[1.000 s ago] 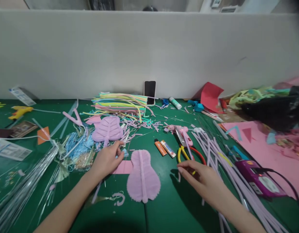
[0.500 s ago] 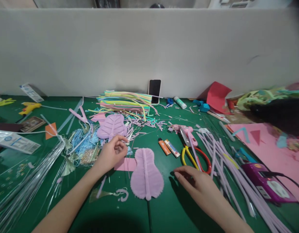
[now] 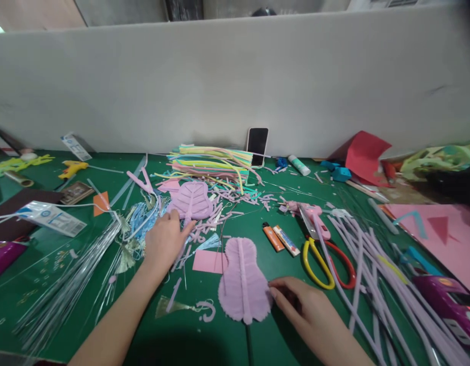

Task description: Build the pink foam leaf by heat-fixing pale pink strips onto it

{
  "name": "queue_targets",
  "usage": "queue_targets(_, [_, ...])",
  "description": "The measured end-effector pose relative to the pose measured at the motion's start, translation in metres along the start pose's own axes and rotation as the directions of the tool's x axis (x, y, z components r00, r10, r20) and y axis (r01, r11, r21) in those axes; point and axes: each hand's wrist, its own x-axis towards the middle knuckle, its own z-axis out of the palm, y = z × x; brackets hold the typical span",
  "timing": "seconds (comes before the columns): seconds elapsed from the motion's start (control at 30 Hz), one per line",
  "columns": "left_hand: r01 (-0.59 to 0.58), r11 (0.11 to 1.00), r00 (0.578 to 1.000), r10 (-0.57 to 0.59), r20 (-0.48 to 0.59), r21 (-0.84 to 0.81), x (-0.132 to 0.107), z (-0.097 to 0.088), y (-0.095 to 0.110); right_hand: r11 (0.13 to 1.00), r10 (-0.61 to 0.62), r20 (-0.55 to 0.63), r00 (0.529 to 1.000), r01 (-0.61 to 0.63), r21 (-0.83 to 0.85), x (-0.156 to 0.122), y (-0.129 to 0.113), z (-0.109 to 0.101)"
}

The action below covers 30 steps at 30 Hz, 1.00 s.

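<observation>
My left hand [image 3: 164,240] lies flat with fingers stretched out over pink scraps, its fingertips close to a lilac pipe-cleaner leaf [image 3: 192,200]. My right hand [image 3: 309,312] rests on the green table [image 3: 280,345] with its fingertips touching the right edge of a second lilac leaf shape [image 3: 243,279]; its fingers are extended and hold nothing. A pink paper square [image 3: 205,261] lies between the two hands, partly under the near leaf.
Yellow and red scissors [image 3: 326,259], two lighters [image 3: 280,238], a pink glue gun [image 3: 313,218] and a sheaf of lilac pipe cleaners [image 3: 375,274] lie to the right. Coloured stems [image 3: 210,162], a phone [image 3: 256,146] and clear wrappers [image 3: 63,290] fill the back and left.
My left hand went from a pinch to lying flat, further up toward the far leaf. My right hand slid left from the scissors to the near leaf's edge. The view shifted left.
</observation>
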Motion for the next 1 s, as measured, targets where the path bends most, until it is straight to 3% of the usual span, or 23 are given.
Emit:
queue_targets(0.17, [0.010, 0.999, 0.999, -0.009, 0.041, -0.034, 0.013, 0.013, -0.011, 0.998, 0.053, -0.019, 0.998, -0.053, 0.030, 0.006, -0.005, 0.005])
queue_targets(0.33, [-0.003, 0.986, 0.995, -0.014, -0.103, -0.167, 0.010, 0.016, -0.006, 0.997, 0.073, -0.039, 0.997, -0.072, 0.038, 0.009, -0.004, 0.006])
queue_targets(0.57, [-0.183, 0.935, 0.933, 0.068, -0.353, -0.304, -0.002, 0.017, -0.004, 0.993, 0.086, -0.122, 0.989, -0.075, 0.089, 0.011, 0.000, 0.011])
queue_targets(0.8, [-0.271, 0.890, 0.911, 0.114, -0.396, -0.367, -0.007, 0.016, -0.003, 0.996, 0.008, -0.191, 0.981, 0.010, 0.093, 0.021, -0.027, 0.005])
queue_targets(0.9, [-0.294, 0.864, 0.920, 0.141, -0.365, -0.409, -0.011, 0.011, 0.001, 0.957, 0.003, -0.284, 0.959, 0.079, 0.279, 0.044, -0.049, -0.004])
queue_targets(1.0, [-0.342, 0.820, 0.927, 0.216, -0.307, -0.458, -0.015, 0.007, 0.006, 0.768, -0.032, -0.339, 0.940, 0.241, 0.593, 0.077, -0.070, -0.010])
